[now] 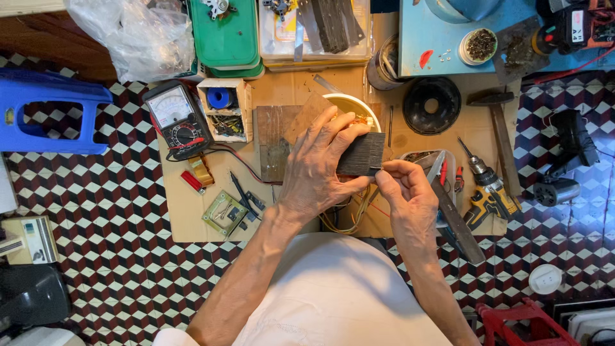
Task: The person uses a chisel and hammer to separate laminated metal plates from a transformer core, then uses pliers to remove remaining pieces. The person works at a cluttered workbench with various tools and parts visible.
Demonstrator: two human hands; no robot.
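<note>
White cloth of the person's shirt (pixel 333 295) is filling the bottom of the view, and both forearms are reaching forward from it over a sheet of cardboard (pixel 192 218) spread on the patterned floor tiles (pixel 96 211). Left hand (pixel 318 168) is wrapping over the top of a dark block of stacked metal plates (pixel 362 154), fingers spread across it and clasping it firmly above a pale bowl (pixel 351 106). Right hand (pixel 403 186) is pinching at the block's lower right corner with thumb and forefinger closed together; whether a single thin plate is caught between them is too small to tell. Judging by this, the stack is looking mostly whole and tight, so the work on it seems to be at an early or middle point, with much of the block yet to be handled. Yellow and red wires (pixel 349 214) are trailing under the hands. Lying around, untouched, are a meter with a dial (pixel 177 118) to the left, a cordless drill (pixel 488 186) and a hammer (pixel 500 128) to the right, and a flat metal file (pixel 458 221) just beside the right wrist.
</note>
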